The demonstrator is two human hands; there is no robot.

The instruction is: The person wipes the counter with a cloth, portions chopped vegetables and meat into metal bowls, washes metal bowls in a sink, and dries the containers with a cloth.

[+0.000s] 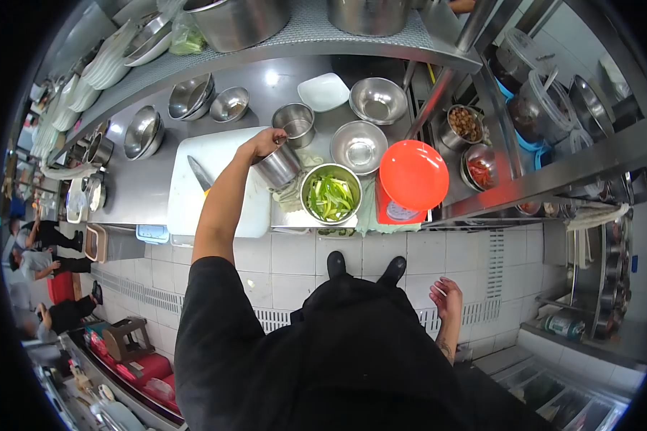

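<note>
My left hand (267, 143) grips the rim of a steel cup (279, 167), which tilts over a cloth at the right edge of the white cutting board (255, 208). A knife (200, 173) lies on that board. Just right of the cup stands a steel pot (306, 210) holding cut green vegetables (331, 197). Beyond the cup is another steel container (295, 123). A red plate (414, 174) rests on a red scale (399, 213). My right hand (446, 294) hangs over the floor at my side, fingers loosely curled and apart, holding nothing visible.
Steel bowls (359, 147) and a white dish (323, 92) stand along the counter. Above runs a metal shelf (302, 36) with large pots. Bowls of food (464, 123) sit at the right. Several people (39, 266) are at the far left.
</note>
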